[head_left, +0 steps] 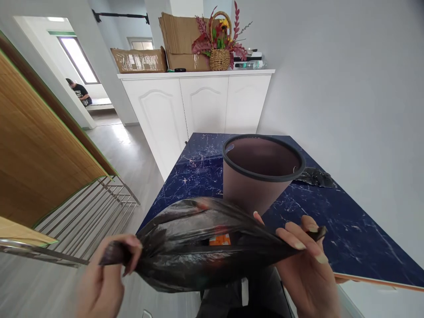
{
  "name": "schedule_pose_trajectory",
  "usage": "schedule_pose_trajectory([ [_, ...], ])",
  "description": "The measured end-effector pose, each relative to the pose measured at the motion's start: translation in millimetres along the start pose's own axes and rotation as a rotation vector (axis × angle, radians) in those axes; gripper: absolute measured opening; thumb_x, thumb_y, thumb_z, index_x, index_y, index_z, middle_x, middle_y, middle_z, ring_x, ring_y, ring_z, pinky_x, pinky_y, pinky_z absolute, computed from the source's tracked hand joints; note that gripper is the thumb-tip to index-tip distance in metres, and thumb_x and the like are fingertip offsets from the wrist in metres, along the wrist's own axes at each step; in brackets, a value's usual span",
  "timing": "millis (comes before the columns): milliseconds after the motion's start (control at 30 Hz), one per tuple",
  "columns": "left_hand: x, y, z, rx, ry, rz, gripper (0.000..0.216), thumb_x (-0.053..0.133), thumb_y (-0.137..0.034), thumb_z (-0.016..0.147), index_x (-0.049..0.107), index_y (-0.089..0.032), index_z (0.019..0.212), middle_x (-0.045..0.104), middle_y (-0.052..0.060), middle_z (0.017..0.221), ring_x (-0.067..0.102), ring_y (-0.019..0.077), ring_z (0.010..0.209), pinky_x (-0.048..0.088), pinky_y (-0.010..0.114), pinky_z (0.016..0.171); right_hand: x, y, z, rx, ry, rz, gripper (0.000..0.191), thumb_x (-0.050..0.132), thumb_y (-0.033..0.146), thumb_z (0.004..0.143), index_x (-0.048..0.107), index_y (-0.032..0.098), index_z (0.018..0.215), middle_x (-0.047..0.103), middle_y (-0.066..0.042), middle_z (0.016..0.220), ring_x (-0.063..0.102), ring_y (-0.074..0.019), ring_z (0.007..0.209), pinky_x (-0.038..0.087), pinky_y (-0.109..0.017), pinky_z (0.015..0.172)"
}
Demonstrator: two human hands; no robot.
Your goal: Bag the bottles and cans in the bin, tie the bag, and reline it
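Note:
A black plastic garbage bag (185,247) is stretched sideways between my two hands, in front of the table's near edge. My left hand (109,269) is closed round its gathered left end, a dark tuft sticking out of the fist. At the other end, my right hand (304,260) pinches the twisted corner between thumb and fingers. Through a gap in the bag's top I see something orange and red inside; its kind I cannot make out. Just beyond the bag stands a brownish-pink trash can (255,190) with a dark rim, upright and without a liner.
A blue marbled table (198,176) carries the can and a crumpled black plastic bag (316,177). Behind it, a white cabinet (205,101) holds cardboard boxes (139,60) and a flower basket (219,58). A metal-railed bed frame (112,198) stands left. A person (79,91) sits in the far room.

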State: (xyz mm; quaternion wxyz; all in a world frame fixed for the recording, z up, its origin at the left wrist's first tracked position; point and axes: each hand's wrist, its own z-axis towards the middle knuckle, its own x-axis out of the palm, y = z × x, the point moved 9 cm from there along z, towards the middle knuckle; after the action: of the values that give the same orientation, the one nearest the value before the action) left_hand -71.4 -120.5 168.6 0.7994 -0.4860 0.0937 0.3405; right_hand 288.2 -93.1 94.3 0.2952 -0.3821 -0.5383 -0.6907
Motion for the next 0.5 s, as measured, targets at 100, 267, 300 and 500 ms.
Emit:
schedule_pose_trajectory([
  [100,26.7,-11.5,-9.3,0.272,0.129,0.062,0.02,0.046,-0.024,0.105,0.065,-0.027,0.101,0.066,-0.002,0.071,0.061,0.0157,0.057,0.05,0.024,0.055,22.4,3.1,0.3,-0.01,0.119,0.035,0.016,0.07,0.037,0.105,0.061,0.031,0.093,0.025,0.014,0.054,0.026,-0.0057,0.037,0.065,-0.028,0.075],
  [267,68.4,-3.7,-16.3,0.521,0.23,0.22,0.022,0.046,-0.013,0.102,0.063,-0.024,0.111,0.072,0.005,0.096,0.069,0.0185,0.081,0.053,0.026,0.074,38.1,3.7,-6.6,-0.09,0.276,-0.236,0.017,0.054,0.037,0.112,0.064,0.032,0.099,0.035,0.011,0.057,0.02,-0.0066,0.038,0.027,-0.015,0.034],
  [300,76.6,-1.7,-16.4,0.541,0.241,0.244,0.022,0.046,-0.012,0.103,0.062,-0.023,0.112,0.071,0.005,0.096,0.068,0.0188,0.082,0.053,0.027,0.075,38.0,2.9,-8.4,-0.118,0.293,-0.317,0.018,0.053,0.036,0.113,0.065,0.032,0.1,0.039,0.01,0.058,0.024,-0.007,0.04,0.025,-0.017,0.035],
  [500,111.5,-1.6,-13.0,0.629,0.231,0.394,0.017,0.042,-0.012,0.105,0.056,-0.021,0.106,0.067,0.006,0.094,0.061,0.0218,0.08,0.051,0.032,0.074,47.2,5.6,-19.1,-0.415,0.431,-0.812,0.014,0.057,0.028,0.11,0.071,0.028,0.107,0.06,0.003,0.066,0.051,-0.0106,0.053,0.038,-0.023,0.049],
])
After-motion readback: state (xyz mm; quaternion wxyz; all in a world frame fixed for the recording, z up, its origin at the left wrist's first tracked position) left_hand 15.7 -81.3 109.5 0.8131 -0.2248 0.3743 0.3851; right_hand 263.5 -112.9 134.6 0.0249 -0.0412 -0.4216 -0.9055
